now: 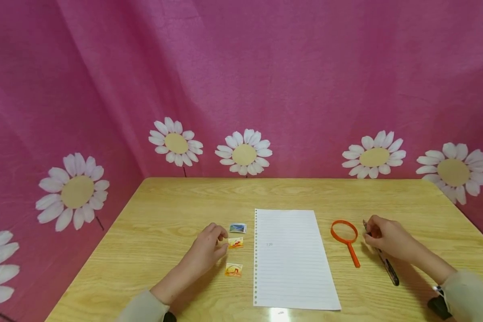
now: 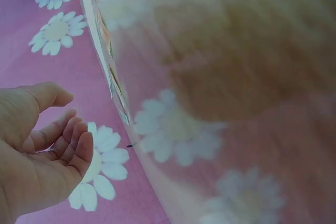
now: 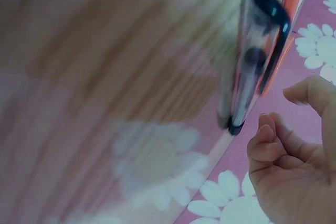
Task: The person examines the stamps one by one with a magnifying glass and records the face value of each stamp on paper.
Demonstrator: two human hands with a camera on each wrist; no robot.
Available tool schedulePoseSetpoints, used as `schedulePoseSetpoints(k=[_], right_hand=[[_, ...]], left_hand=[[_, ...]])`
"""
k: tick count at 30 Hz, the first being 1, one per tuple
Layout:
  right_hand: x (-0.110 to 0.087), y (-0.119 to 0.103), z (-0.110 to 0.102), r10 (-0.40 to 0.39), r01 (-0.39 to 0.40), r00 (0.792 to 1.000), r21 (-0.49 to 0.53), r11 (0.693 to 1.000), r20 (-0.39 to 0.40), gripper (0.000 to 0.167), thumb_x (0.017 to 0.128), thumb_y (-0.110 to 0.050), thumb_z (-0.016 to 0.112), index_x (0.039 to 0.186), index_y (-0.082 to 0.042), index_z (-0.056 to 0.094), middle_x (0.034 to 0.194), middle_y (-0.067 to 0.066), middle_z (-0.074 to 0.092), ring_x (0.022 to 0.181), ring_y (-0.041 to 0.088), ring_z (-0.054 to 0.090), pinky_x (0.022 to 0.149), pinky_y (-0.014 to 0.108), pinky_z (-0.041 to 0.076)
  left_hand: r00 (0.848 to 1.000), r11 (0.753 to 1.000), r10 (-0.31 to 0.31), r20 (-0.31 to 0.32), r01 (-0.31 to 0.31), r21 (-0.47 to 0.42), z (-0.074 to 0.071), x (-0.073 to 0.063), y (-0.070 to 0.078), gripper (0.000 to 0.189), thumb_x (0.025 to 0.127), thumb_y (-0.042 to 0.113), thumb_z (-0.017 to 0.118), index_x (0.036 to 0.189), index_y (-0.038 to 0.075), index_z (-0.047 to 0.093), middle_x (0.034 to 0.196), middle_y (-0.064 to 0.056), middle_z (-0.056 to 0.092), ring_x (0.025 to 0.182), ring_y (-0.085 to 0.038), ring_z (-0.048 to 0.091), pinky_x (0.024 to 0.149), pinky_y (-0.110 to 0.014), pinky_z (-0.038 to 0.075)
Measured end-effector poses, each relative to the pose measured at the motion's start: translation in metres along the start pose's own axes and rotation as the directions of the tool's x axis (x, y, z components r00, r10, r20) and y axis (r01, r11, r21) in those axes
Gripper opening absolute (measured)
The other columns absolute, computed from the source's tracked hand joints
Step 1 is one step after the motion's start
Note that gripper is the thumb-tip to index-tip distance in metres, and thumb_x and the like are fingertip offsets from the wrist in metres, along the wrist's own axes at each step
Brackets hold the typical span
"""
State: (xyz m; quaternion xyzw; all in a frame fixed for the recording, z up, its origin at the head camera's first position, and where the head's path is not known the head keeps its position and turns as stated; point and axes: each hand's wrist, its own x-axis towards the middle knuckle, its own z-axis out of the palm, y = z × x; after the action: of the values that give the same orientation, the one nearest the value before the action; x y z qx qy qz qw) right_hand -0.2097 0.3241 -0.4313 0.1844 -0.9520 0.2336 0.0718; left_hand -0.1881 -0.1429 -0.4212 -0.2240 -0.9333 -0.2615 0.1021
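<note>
My left hand (image 1: 210,246) hovers by the middle of three small stamp-like picture pieces, fingers loosely bent and nothing held. The top piece (image 1: 238,228) is blue and green; the middle piece (image 1: 235,243) and the bottom piece (image 1: 233,269) are yellow-orange. In the left wrist view the left hand (image 2: 50,148) has thumb and fingers apart. Over a dark-ended pen (image 1: 388,267) my right hand (image 1: 388,237) is held, hiding its middle. The right wrist view shows the pen (image 3: 252,72) on the table, and the right hand (image 3: 294,156) apart from it, thumb and fingers parted.
Between the hands lies a lined sheet of paper (image 1: 294,268) with punched holes down its left edge and a small faint mark. An orange-red magnifying glass (image 1: 350,248) lies between sheet and pen. Behind the wooden table (image 1: 201,197) hangs a pink cloth (image 1: 290,89) with white flowers.
</note>
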Motion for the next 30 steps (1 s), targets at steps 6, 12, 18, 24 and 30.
schedulePoseSetpoints(k=[6, 12, 18, 24, 30], right_hand=[[-0.003, -0.008, 0.004, -0.018, 0.019, 1.0, 0.012, 1.0, -0.016, 0.018, 0.081, -0.004, 0.071, 0.082, -0.009, 0.054, 0.068, -0.005, 0.05, 0.061, -0.004, 0.038, 0.053, 0.02, 0.037], [-0.007, -0.015, 0.008, -0.038, 0.038, 0.999, 0.015, 0.999, -0.01, 0.02, 0.079, -0.003, 0.073, 0.082, -0.009, 0.054, 0.069, -0.006, 0.052, 0.062, -0.005, 0.037, 0.053, 0.019, 0.037], [-0.011, -0.022, 0.013, -0.057, 0.057, 0.998, 0.041, 0.998, 0.002, 0.02, 0.079, -0.004, 0.075, 0.081, -0.009, 0.055, 0.07, -0.007, 0.055, 0.063, -0.008, 0.041, 0.053, 0.019, 0.04], [-0.012, -0.03, 0.014, -0.065, 0.065, 0.998, 0.007, 0.998, 0.007, 0.021, 0.076, -0.004, 0.075, 0.08, -0.01, 0.055, 0.069, -0.009, 0.053, 0.063, -0.007, 0.039, 0.054, 0.019, 0.038], [-0.015, -0.036, 0.016, -0.076, 0.075, 0.996, 0.028, 0.997, 0.035, 0.02, 0.078, -0.005, 0.074, 0.081, -0.01, 0.054, 0.069, -0.009, 0.051, 0.062, -0.007, 0.039, 0.054, 0.019, 0.038]], left_hand=[[1.0, 1.0, -0.012, 0.002, 0.012, 0.004, 0.003, 0.006, -0.006, 0.015, 0.083, 0.0, 0.072, 0.092, 0.003, 0.061, 0.087, -0.004, 0.055, 0.076, -0.014, 0.054, 0.067, -0.024, 0.05], [0.999, 1.0, -0.017, 0.046, 0.018, -0.023, 0.003, 0.012, -0.011, 0.013, 0.085, 0.003, 0.071, 0.095, 0.002, 0.062, 0.089, -0.005, 0.056, 0.081, -0.015, 0.055, 0.069, -0.027, 0.051], [0.998, 1.0, -0.016, 0.054, 0.017, -0.016, 0.007, 0.018, -0.016, 0.012, 0.085, 0.0, 0.07, 0.094, 0.0, 0.062, 0.089, -0.006, 0.056, 0.082, -0.017, 0.057, 0.07, -0.028, 0.052], [0.997, 1.0, -0.022, 0.075, 0.023, -0.015, 0.007, 0.022, -0.022, 0.013, 0.085, 0.002, 0.072, 0.094, 0.001, 0.062, 0.088, -0.006, 0.055, 0.08, -0.015, 0.053, 0.067, -0.027, 0.05], [0.995, 0.999, -0.024, 0.093, 0.028, -0.033, 0.006, 0.024, -0.023, 0.014, 0.085, 0.002, 0.071, 0.094, 0.001, 0.061, 0.089, -0.006, 0.055, 0.08, -0.013, 0.051, 0.068, -0.027, 0.049]])
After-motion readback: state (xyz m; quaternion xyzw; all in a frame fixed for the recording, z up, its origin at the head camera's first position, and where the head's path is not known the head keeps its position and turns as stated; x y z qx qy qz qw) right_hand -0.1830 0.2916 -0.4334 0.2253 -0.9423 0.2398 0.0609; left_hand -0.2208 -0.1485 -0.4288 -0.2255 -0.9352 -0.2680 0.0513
